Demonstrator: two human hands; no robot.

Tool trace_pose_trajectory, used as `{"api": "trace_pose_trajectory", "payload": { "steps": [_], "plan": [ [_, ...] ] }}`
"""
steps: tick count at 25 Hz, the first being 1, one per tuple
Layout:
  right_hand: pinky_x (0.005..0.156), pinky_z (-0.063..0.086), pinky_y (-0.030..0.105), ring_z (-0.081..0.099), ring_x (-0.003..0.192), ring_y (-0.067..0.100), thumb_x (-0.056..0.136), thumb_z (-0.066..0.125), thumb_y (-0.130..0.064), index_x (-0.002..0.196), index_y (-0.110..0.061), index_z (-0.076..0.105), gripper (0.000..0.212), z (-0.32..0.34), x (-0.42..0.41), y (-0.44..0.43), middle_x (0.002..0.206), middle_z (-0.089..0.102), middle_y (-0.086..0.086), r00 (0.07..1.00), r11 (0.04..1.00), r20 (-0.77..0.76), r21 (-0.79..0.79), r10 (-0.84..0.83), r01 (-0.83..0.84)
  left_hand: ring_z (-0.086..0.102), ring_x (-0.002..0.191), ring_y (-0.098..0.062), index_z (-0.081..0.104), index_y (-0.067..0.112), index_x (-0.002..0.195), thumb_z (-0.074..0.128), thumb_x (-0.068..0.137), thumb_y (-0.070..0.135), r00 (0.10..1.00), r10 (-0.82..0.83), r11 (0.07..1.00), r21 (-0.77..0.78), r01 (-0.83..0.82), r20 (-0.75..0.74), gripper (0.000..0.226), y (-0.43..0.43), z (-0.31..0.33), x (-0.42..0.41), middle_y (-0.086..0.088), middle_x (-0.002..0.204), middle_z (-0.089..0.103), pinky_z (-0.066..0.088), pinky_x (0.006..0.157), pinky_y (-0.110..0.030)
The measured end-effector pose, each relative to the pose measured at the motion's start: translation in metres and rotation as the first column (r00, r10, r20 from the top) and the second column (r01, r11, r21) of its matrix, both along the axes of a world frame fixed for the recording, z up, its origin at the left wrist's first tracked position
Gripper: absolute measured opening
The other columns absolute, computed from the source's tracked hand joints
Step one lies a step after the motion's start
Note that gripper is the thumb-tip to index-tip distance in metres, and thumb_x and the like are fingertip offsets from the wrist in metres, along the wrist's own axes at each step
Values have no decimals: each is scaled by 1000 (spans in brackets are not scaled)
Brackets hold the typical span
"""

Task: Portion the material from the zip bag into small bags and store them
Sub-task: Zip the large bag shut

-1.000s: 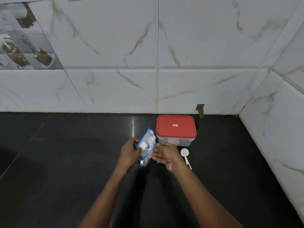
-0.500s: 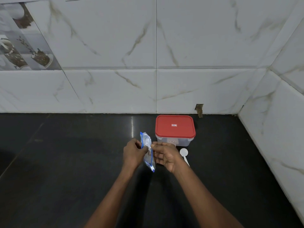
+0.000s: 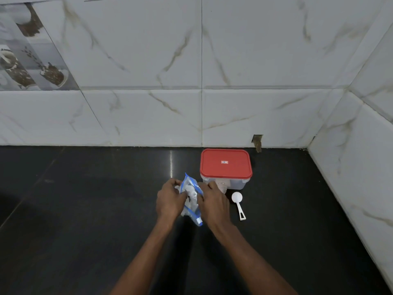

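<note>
Above dark counter [image 3: 85, 231], your left hand [image 3: 170, 201] grips zip bag [image 3: 191, 199] by left edge; right hand [image 3: 213, 202] pinches its right side, white contents possibly small bags. Right: red-lidded container [image 3: 225, 165], white scoop [image 3: 238, 204].

Black counter [image 3: 85, 209]: red-lidded box [image 3: 226, 167] near back wall; white scoop [image 3: 238, 204] just in front, flat.

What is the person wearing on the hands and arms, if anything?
Nothing shows. The left hand and right hand are bare: no gloves, rings, watch or bracelet. The left arm and right arm are bare too, no sleeve in view.
</note>
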State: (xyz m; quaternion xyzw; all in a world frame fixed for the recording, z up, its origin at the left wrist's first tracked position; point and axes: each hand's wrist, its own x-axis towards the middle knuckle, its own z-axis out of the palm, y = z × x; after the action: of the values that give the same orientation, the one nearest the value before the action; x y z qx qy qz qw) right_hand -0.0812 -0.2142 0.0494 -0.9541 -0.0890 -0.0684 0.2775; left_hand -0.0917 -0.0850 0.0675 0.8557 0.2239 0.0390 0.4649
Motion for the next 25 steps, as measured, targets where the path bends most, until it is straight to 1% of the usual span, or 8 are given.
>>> {"api": "trace_pose_trajectory", "payload": {
  "steps": [4, 6, 9, 11, 14, 19, 22, 25],
  "plan": [
    [68, 53, 33, 61, 64, 12, 89, 62, -27, 91, -20, 73, 14, 5, 11, -7, 74, 69, -5, 988, 854, -142, 520, 64, 20, 69, 82, -15, 75, 23, 102, 66, 84, 7, 999, -23, 1000, -13, 23, 42, 26, 9, 1, 6, 3, 87, 75, 49, 73, -25],
    [80, 51, 27, 63, 84, 10, 88, 64, -11, 109, -17, 71, 23, 8, 26, -21, 98, 68, -5, 993, 840, -119, 540, 16, 51, 69, 82, -14, 77, 22, 102, 64, 89, 5, 997, -70, 997, -43, 71, 20, 26, 16, 4, 9, 3, 89, 76, 51, 76, -26],
    [100, 42, 24, 51, 119, 4, 90, 64, -11, 140, -23, 48, 53, 14, 41, -34, 132, 53, -9, 924, 834, -234, 535, 302, -136, 72, 73, -14, 79, 20, 100, 62, 93, 5, 983, -182, 959, -217, 184, 31, 25, 26, 15, 11, 0, 85, 78, 56, 68, -31],
    [102, 45, 25, 55, 119, 1, 91, 63, -11, 137, -26, 51, 50, 13, 44, -33, 128, 60, -11, 843, 757, -322, 638, 431, -143, 71, 68, -15, 79, 17, 99, 59, 95, 3, 974, -221, 919, -326, 223, 45, 26, 27, 22, 12, -5, 84, 78, 55, 63, -30],
    [95, 52, 33, 65, 97, 7, 86, 70, -13, 116, -25, 67, 32, 4, 43, -30, 103, 71, -5, 894, 717, -305, 697, 327, -25, 69, 69, -20, 79, 16, 98, 57, 96, 3, 978, -207, 905, -372, 207, 39, 25, 24, 26, 17, -8, 83, 77, 55, 62, -29],
    [77, 52, 24, 62, 78, 5, 79, 77, -14, 95, -11, 71, 17, 3, 37, -31, 85, 69, -3, 953, 714, -235, 699, 193, 28, 66, 86, -13, 74, 17, 101, 62, 88, 53, 960, -273, 910, -309, 278, 61, 40, 19, 31, 27, 2, 99, 73, 50, 82, -28],
    [81, 50, 23, 62, 87, 2, 75, 80, -17, 100, -18, 68, 29, 9, 35, -33, 94, 69, -6, 972, 735, -170, 678, 164, -5, 64, 69, -8, 79, 16, 85, 76, 84, 28, 962, -213, 967, -105, 233, 171, 13, 7, 37, 37, 3, 77, 74, 50, 70, -24],
    [85, 51, 22, 61, 96, 4, 76, 80, -15, 117, -18, 66, 44, 6, 34, -51, 105, 67, -7, 980, 688, -188, 720, 66, 92, 59, 63, -11, 73, 14, 72, 73, 87, 21, 966, 5, 982, -184, 44, 260, 17, 17, 41, 52, -1, 69, 70, 50, 69, -32]
  ]
}}
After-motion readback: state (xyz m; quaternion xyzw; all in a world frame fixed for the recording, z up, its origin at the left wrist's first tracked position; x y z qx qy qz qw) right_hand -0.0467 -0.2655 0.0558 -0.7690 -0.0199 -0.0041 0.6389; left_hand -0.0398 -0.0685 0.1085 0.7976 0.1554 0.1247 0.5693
